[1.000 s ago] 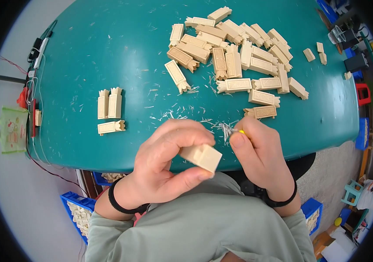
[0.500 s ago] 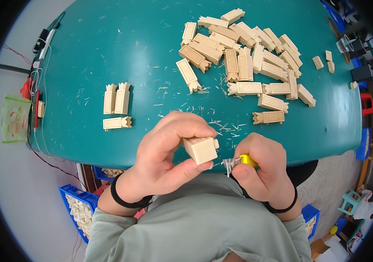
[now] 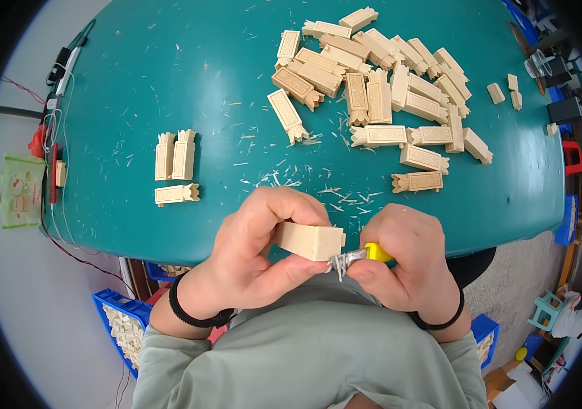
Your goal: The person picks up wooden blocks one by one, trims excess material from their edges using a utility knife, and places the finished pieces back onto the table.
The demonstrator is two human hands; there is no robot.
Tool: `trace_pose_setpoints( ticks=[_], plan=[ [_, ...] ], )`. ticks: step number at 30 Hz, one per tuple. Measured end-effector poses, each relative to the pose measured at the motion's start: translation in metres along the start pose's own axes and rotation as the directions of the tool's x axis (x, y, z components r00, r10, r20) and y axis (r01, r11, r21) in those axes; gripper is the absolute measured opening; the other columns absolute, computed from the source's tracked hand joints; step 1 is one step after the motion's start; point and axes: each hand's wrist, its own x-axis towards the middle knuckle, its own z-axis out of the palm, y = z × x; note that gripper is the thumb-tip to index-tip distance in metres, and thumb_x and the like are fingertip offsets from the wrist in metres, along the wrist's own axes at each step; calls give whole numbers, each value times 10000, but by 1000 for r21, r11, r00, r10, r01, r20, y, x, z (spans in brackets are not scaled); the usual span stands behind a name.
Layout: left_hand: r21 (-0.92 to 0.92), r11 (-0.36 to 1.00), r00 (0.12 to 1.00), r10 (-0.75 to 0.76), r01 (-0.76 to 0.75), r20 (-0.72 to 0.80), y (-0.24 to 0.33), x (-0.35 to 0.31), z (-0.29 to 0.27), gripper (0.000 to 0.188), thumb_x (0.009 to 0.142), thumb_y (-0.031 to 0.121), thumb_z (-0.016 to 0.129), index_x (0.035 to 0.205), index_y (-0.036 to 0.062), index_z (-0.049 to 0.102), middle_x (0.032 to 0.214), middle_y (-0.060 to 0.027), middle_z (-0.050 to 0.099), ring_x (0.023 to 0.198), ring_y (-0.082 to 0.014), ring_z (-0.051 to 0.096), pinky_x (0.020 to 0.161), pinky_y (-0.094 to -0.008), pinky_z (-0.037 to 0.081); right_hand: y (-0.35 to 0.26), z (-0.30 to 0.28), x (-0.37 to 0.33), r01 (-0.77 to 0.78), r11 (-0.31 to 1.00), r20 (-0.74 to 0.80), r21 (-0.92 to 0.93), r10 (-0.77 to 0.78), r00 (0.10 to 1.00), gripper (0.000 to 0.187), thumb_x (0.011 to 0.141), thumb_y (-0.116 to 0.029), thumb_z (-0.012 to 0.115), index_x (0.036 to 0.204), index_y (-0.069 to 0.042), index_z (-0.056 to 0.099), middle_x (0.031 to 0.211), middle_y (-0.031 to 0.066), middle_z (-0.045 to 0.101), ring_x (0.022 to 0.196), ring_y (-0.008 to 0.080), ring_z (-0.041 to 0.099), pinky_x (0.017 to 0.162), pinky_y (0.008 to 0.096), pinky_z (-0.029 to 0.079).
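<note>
My left hand (image 3: 257, 249) is closed round a cream rectangular block (image 3: 312, 241), its plain end turned toward the right, with a small nub on that end. In my right hand (image 3: 405, 255) is a knife with a yellow handle (image 3: 376, 252). Its metal blade lies at the block's lower right edge, close to my left thumb. Pale curled shavings (image 3: 338, 266) cling to the blade. The knife's grip is mostly hidden inside my fist.
A heap of carved cream blocks with jagged ends (image 3: 372, 95) covers the far right of the green table (image 3: 223, 68). Three similar blocks (image 3: 183, 155) lie at left. Loose shavings (image 3: 345, 199) are scattered mid-table. Blue crates (image 3: 142, 310) of pale pieces stand below the table edge.
The knife has come left, from just apart to the block's edge. The block has turned slightly, so more of its long side shows.
</note>
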Motion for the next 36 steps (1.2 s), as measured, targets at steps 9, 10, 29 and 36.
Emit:
trace_pose_setpoints(
  ticks=[9, 10, 29, 36],
  plan=[
    [-229, 959, 975, -125, 166, 184, 5, -5, -4, 331, 759, 55, 687, 993, 16, 455, 960, -85, 549, 803, -124, 554, 680, -238, 452, 8, -4, 5, -70, 981, -101, -180, 53, 994, 282, 751, -272, 682, 689, -54, 515, 601, 77, 474, 512, 239, 482, 442, 312, 365],
    [-306, 935, 974, -124, 178, 189, 6, -4, -3, 327, 771, 57, 672, 1017, 6, 463, 973, -91, 541, 825, -132, 543, 700, -241, 445, 6, -4, 4, -68, 982, -100, -179, 50, 994, 282, 751, -272, 682, 689, -54, 515, 601, 77, 474, 512, 239, 482, 442, 312, 365],
    [517, 837, 945, 292, -177, -150, 9, 4, 6, 328, 600, -60, 705, 889, 31, 578, 901, -121, 577, 780, -233, 574, 657, -296, 472, -18, 2, -1, -323, 921, 32, 216, 324, 945, 272, 833, -234, 608, 697, -22, 503, 592, 86, 476, 495, 236, 479, 436, 312, 368],
    [617, 726, 912, 408, -303, -32, 11, 7, 6, 325, 594, -44, 724, 871, 39, 575, 893, -104, 578, 789, -246, 579, 649, -312, 464, -11, 3, -1, -297, 953, -33, 50, 299, 954, 269, 831, -232, 612, 687, -39, 492, 584, 87, 461, 478, 248, 460, 431, 330, 361]
  ],
)
